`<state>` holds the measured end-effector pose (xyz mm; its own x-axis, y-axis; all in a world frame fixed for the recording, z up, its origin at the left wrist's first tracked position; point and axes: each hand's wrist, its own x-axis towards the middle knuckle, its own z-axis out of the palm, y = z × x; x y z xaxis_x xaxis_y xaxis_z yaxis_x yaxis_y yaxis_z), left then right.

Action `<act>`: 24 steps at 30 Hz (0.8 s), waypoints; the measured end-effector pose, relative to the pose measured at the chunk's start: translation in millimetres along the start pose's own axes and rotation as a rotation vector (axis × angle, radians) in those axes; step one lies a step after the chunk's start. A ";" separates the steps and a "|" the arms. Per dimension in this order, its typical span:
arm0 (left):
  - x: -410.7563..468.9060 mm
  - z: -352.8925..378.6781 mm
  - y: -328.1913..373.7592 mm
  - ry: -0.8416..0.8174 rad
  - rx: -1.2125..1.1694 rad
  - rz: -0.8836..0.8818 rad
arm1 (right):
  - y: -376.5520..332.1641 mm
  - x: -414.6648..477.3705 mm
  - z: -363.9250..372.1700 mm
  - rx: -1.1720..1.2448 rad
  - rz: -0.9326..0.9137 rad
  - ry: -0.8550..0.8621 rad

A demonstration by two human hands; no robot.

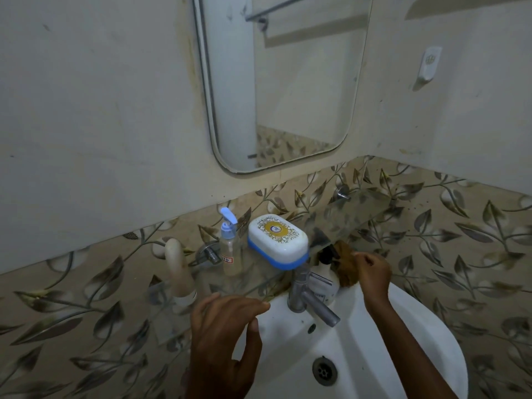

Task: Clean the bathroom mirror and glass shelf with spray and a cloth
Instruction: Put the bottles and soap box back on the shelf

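Note:
A rounded mirror (288, 82) hangs on the wall above a glass shelf (359, 208) that runs across the leaf-patterned tiles. My right hand (372, 270) pinches a brown cloth (345, 263) beside a white spray bottle with a black nozzle (326, 279) standing at the back of the sink, behind the tap. My left hand (227, 332) hovers with fingers spread and empty at the front left edge of the shelf. A small pump bottle with a blue top (229, 243) and a white-and-blue soap box (277, 240) stand on the shelf.
A white sink (403, 341) with a metal tap (308, 298) and drain (324, 370) lies below the shelf. A cream curved pipe (177, 269) rises at the left. A wall hook (429, 64) is on the right wall.

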<state>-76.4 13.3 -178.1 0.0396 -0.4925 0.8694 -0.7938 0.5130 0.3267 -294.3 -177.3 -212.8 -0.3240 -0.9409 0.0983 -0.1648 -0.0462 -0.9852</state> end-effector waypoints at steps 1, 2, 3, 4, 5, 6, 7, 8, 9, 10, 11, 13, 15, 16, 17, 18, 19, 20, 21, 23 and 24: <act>0.4 -0.3 0.0 -0.002 -0.003 -0.004 | 8.5 3.3 5.2 -0.051 0.029 -0.077; 1.6 -0.6 0.4 -0.004 -0.004 -0.006 | 15.6 5.9 11.0 -0.106 0.030 -0.138; 3.3 -1.0 1.0 -0.008 -0.007 -0.003 | 20.3 8.4 16.6 -0.157 0.007 -0.175; 4.6 -2.3 1.4 -0.013 -0.011 0.003 | 22.8 9.9 21.7 -0.180 -0.009 -0.195; 6.5 -3.1 1.8 -0.017 -0.017 0.012 | 24.1 11.9 26.4 -0.186 -0.009 -0.205; 7.5 -4.5 1.8 -0.022 -0.020 0.021 | 25.1 12.6 30.8 -0.188 0.010 -0.203; 8.7 -5.4 1.5 -0.027 -0.022 0.028 | 26.9 14.5 34.4 -0.195 0.033 -0.200; 9.3 -6.2 1.0 -0.032 -0.021 0.032 | 32.6 19.8 37.9 -0.188 0.058 -0.198; 10.0 -7.2 0.4 -0.033 -0.020 0.032 | 38.6 26.1 41.6 -0.177 0.087 -0.203; 10.4 -7.5 0.1 -0.033 -0.020 0.030 | 46.4 32.7 45.0 -0.173 0.118 -0.212; 10.8 -8.4 -0.3 -0.033 -0.023 0.029 | 57.1 40.9 47.6 -0.180 0.142 -0.218; 12.5 -9.1 -0.2 -0.039 -0.033 0.031 | 83.7 63.3 54.8 -0.204 0.167 -0.214; 14.7 -10.5 0.1 -0.056 -0.041 0.034 | 95.5 76.2 61.9 -0.223 0.161 -0.203; 16.0 -11.5 0.1 -0.065 -0.042 0.029 | 104.2 86.0 65.7 -0.237 0.169 -0.198; 17.6 -12.3 0.3 -0.074 -0.044 0.016 | 109.5 94.1 68.5 -0.243 0.176 -0.201; 19.0 -14.0 0.4 -0.081 -0.049 -0.006 | 115.9 101.4 72.3 -0.240 0.186 -0.212; 20.8 -14.9 0.7 -0.086 -0.059 -0.031 | 126.4 111.8 76.2 -0.237 0.191 -0.218; 22.6 -16.0 0.4 -0.088 -0.069 -0.053 | 122.9 108.6 76.3 -0.234 0.179 -0.207; 23.8 -17.4 0.2 -0.090 -0.076 -0.064 | 118.0 103.2 74.0 -0.235 0.172 -0.183; 25.8 -18.9 -0.3 -0.095 -0.091 -0.066 | 84.7 72.5 65.1 -0.191 0.176 -0.169; 26.7 -19.6 -0.9 -0.100 -0.100 -0.067 | 65.9 53.9 60.9 -0.163 0.201 -0.165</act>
<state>-62.7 13.5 -147.9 0.0258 -0.5931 0.8047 -0.7267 0.5416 0.4225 -265.9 -251.5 -280.9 -0.2121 -0.9681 -0.1336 -0.2645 0.1884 -0.9458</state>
